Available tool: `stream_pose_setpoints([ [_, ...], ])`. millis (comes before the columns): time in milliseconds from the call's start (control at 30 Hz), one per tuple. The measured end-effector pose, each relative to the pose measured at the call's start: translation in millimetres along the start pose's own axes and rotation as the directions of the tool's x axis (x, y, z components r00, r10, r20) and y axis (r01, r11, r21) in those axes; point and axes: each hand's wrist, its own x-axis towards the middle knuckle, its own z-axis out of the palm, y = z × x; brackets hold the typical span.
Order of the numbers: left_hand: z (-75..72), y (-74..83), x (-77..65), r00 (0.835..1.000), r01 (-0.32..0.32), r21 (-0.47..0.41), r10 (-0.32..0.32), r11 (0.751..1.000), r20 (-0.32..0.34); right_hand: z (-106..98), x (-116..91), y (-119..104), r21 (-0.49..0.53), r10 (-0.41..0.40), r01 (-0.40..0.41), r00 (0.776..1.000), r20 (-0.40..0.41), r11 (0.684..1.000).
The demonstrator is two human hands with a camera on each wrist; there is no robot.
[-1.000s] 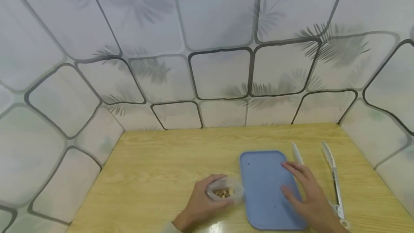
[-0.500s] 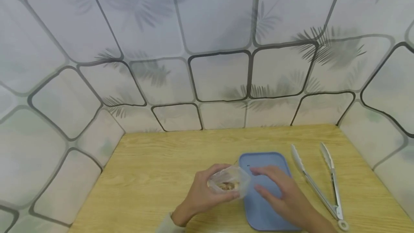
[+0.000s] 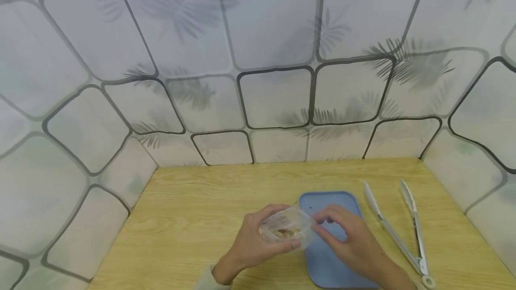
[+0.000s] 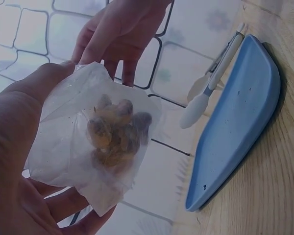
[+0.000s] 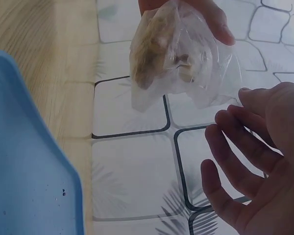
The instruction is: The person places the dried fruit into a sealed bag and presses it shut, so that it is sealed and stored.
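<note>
My left hand [image 3: 260, 240] grips a clear plastic bag [image 3: 308, 236], its fingers and thumb curled round the sides. The bag's mouth faces up in the head view, and small brown and yellowish lumps [image 4: 115, 129] lie inside it. From the other side, my right hand [image 3: 352, 240] pinches the edge of the bag's mouth between thumb and forefinger. The right wrist view shows this thumb [image 5: 255, 98] right at the plastic edge, with the other fingers loosely bent below. Both hands hold the bag above the table, beside a blue tray [image 3: 330, 263].
A few dark specks dot the blue tray. To its right lie metal tongs [image 3: 419, 240] with pale tips, arms spread apart. The wooden table [image 3: 193, 218] meets patterned walls [image 3: 278, 97] at the back and both sides.
My right hand has moved left from over the tray and tongs to the bag's edge, which it now pinches. The left hand has lifted slightly and tilted the bag towards the right.
</note>
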Motion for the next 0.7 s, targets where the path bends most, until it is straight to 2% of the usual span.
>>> stream_pose_setpoints([
  [233, 0.4, -0.1, -1.3, 1.000, 0.029, 0.019, -0.029, 0.999, 0.002, 0.9, 5.1, -0.9, -0.012, 0.033, -0.034, 0.998, -0.055, 0.999],
  [267, 0.1, -0.4, -2.5, 0.999, 0.048, 0.015, -0.048, 0.999, 0.001, 0.8, 6.5, -1.0, -0.013, 0.044, -0.045, 0.997, -0.069, 0.999],
  [333, 0.4, -0.4, -6.4, 0.991, 0.134, -0.030, -0.134, 0.991, 0.004, 0.4, 9.2, 0.3, -0.009, 0.065, -0.066, 0.993, -0.094, 0.998],
  [400, 2.0, -3.0, -11.9, 0.975, 0.221, -0.115, -0.221, 0.968, 0.013, -0.2, 12.0, 1.2, -0.006, 0.086, -0.087, 0.990, -0.116, 0.996],
  [500, 6.3, -9.9, -22.4, 0.942, 0.329, -0.266, -0.334, 0.906, 0.029, -1.7, 15.5, 2.8, -0.011, 0.106, -0.109, 0.984, -0.143, 0.994],
  [567, 9.2, -15.8, -28.9, 0.930, 0.356, -0.333, -0.364, 0.873, 0.039, -3.2, 17.9, 2.3, -0.010, 0.122, -0.125, 0.980, -0.160, 0.992],
  [633, 11.5, -19.7, -34.7, 0.915, 0.388, -0.360, -0.402, 0.848, 0.039, -4.3, 20.2, 2.2, -0.010, 0.133, -0.137, 0.976, -0.172, 0.990],
  [700, 13.3, -22.2, -38.2, 0.911, 0.392, -0.348, -0.412, 0.852, 0.019, -5.0, 22.2, 2.1, -0.006, 0.143, -0.146, 0.974, -0.177, 0.989],
])
